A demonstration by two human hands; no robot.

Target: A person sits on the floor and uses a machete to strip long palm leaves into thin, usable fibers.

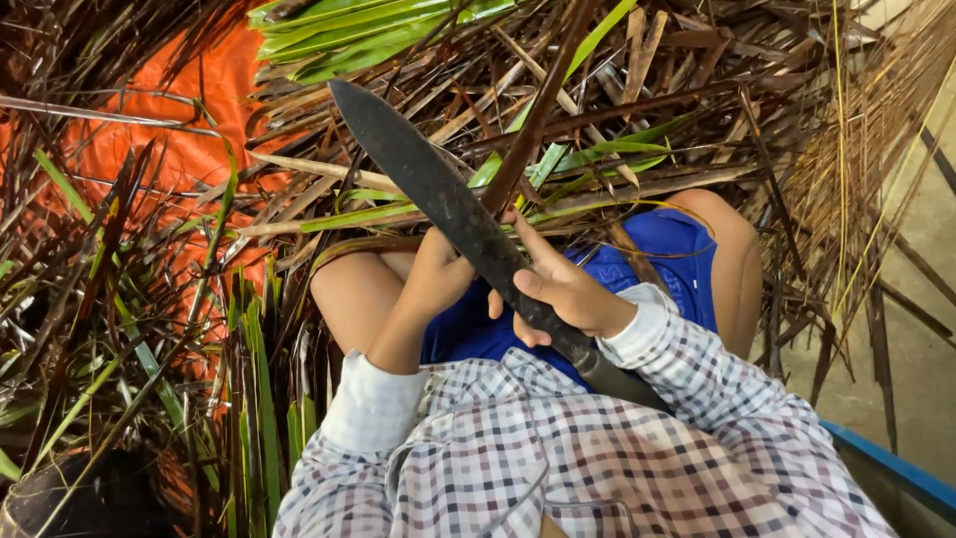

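Note:
A long dark knife [428,184] runs diagonally from under my right forearm up to the left, its tip over the dry leaves. My right hand [568,291] is wrapped around the blade's lower part, thumb raised. My left hand [438,274] sits just left of the blade, closed on the lower end of a thin brown leaf stalk [538,110]. That stalk rises to the upper right and crosses the blade by my hands. I sit with bent bare knees, in blue shorts [667,254] and a checked shirt.
Dry brown and green palm leaves [617,149] are heaped all around my legs. An orange sheet [189,130] lies under them at the left. A bare concrete floor [916,329] and a blue edge [886,463] are at the right.

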